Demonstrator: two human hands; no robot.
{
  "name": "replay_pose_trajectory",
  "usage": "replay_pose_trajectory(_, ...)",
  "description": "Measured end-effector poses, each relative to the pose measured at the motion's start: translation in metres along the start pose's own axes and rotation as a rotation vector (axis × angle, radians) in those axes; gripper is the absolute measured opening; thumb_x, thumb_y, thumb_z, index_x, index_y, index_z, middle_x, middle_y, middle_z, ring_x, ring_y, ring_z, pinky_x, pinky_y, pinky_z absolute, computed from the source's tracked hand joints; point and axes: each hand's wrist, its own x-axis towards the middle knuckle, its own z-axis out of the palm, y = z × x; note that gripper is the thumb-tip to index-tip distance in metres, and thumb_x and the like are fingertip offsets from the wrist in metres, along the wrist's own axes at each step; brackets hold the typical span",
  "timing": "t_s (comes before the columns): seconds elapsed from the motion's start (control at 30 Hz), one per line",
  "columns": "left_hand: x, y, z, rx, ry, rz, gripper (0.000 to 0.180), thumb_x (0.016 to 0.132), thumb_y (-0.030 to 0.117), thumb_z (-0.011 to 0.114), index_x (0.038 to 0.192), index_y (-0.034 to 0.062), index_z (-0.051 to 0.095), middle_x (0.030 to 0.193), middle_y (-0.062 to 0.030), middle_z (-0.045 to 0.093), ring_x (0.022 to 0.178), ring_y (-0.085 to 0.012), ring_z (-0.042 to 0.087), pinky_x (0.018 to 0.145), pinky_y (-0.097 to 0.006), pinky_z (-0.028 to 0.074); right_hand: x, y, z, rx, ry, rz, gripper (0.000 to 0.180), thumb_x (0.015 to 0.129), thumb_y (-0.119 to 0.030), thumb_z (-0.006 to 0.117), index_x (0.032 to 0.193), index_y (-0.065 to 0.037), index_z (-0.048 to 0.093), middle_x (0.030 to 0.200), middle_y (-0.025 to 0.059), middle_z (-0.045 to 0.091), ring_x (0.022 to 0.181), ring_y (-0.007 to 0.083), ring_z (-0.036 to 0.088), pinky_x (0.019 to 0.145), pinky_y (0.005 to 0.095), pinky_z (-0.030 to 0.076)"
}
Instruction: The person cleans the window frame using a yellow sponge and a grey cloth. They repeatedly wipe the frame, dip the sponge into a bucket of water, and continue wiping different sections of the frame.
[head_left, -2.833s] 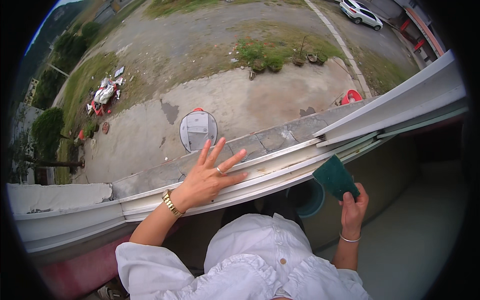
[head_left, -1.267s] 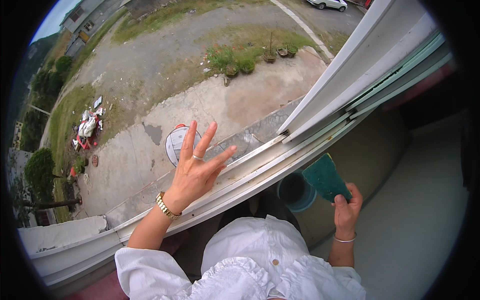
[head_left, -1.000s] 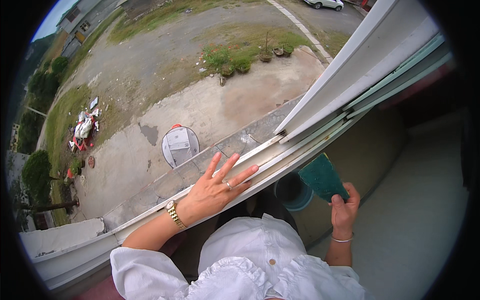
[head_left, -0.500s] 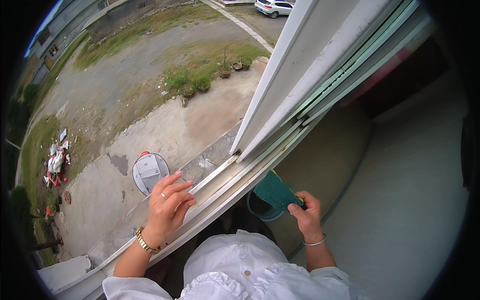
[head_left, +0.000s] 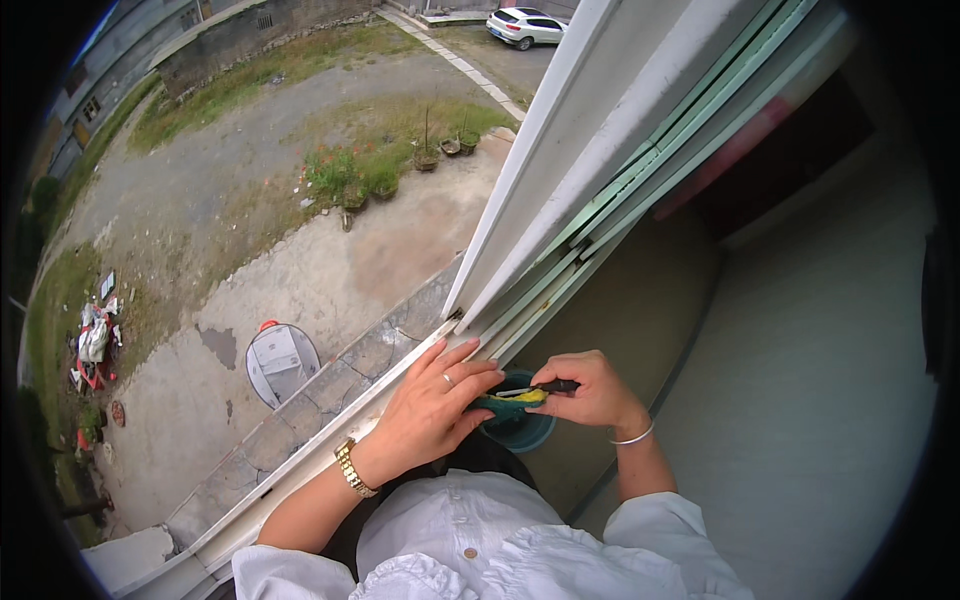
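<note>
A green and yellow scouring pad (head_left: pixel 522 398) is held between my two hands, above the inner edge of the window frame. My left hand (head_left: pixel 432 402) pinches its near end, the fingers bent over the top and the thumb beneath. In my right hand (head_left: pixel 592 392) is a black-handled tool (head_left: pixel 558 385) with a thin metal part, lying along the folded pad. The exact kind of tool cannot be made out. A blue-green bucket (head_left: pixel 535 432) stands below the pad, partly hidden by it and my hands. The white window track (head_left: pixel 300 465) passes under my left forearm.
White sliding window sashes (head_left: pixel 600 140) rise ahead to the right. A pale wall (head_left: pixel 800 370) is on my right. Outside, far below, a rounded grey covered object (head_left: pixel 283 365) stands on concrete, with potted plants (head_left: pixel 350 185) and a white car (head_left: pixel 525 28) beyond.
My left hand has moved right from over the track and taken hold of the pad. My right hand has moved slightly left and up; the pad has turned, and the black handle now shows.
</note>
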Motion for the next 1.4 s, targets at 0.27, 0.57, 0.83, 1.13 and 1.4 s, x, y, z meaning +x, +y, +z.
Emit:
replay_pose_trajectory(0.27, 0.110, 0.004, 0.076, 0.175, 0.443, 0.030, 0.034, 0.078, 0.002, 0.069, 0.110, 0.0079, 0.062, 0.106, -0.0064, 0.065, 0.094, -0.0240, 0.064, 0.069, -0.034, 0.054, 0.012, 0.050, -0.049, -0.226, 0.680, 0.184, 0.027, 0.087, -0.015, 0.074, 0.110, -0.004, 0.064, 0.071, 0.0059, 0.059, 0.062, 0.0148, 0.055, 0.061, 0.0285, 0.047)
replay_pose_trajectory(0.57, 0.154, -0.020, 0.146, 0.491, 0.324, 0.057, 0.029, 0.080, 0.007, 0.061, 0.109, 0.0070, 0.063, 0.109, -0.0039, 0.064, 0.095, -0.0222, 0.062, 0.071, -0.030, 0.055, 0.002, 0.084, -0.062, -0.406, 0.672, 0.178, 0.021, 0.095, -0.010, 0.056, 0.115, -0.004, 0.058, 0.093, 0.0150, 0.067, 0.082, 0.0303, 0.067, 0.072, 0.0359, 0.051)
replay_pose_trajectory(0.83, 0.161, -0.020, 0.150, 0.461, 0.372, -0.037, 0.029, 0.078, 0.007, 0.061, 0.108, 0.0095, 0.063, 0.101, -0.0022, 0.063, 0.089, -0.0215, 0.061, 0.066, -0.032, 0.055, 0.013, 0.068, -0.068, -0.784, 0.498, 0.169, 0.008, 0.091, -0.017, 0.062, 0.095, -0.009, 0.064, 0.080, 0.0112, 0.066, 0.072, 0.0349, 0.066, 0.063, 0.0434, 0.053)
replay_pose_trajectory(1.13, 0.163, -0.020, 0.152, 0.430, 0.456, -0.018, 0.025, 0.079, 0.010, 0.061, 0.105, 0.0076, 0.063, 0.106, -0.0044, 0.067, 0.090, -0.0219, 0.059, 0.070, -0.034, 0.049, 0.057, 0.098, -0.060, -1.138, 0.280, 0.242, 0.007, 0.084, -0.013, 0.064, 0.085, -0.007, 0.059, 0.076, 0.0133, 0.065, 0.070, 0.0337, 0.069, 0.060, 0.0440, 0.055)
replay_pose_trajectory(1.4, 0.157, -0.018, 0.144, 0.477, 0.295, -0.090, 0.020, 0.078, 0.009, 0.061, 0.099, 0.0076, 0.064, 0.112, -0.0053, 0.070, 0.091, -0.0224, 0.059, 0.074, -0.035, 0.042, 0.064, 0.113, -0.074, -0.939, 0.283, 0.270, 0.013, 0.088, -0.014, 0.059, 0.083, -0.003, 0.061, 0.069, 0.0228, 0.065, 0.069, 0.0406, 0.067, 0.063, 0.0500, 0.054)
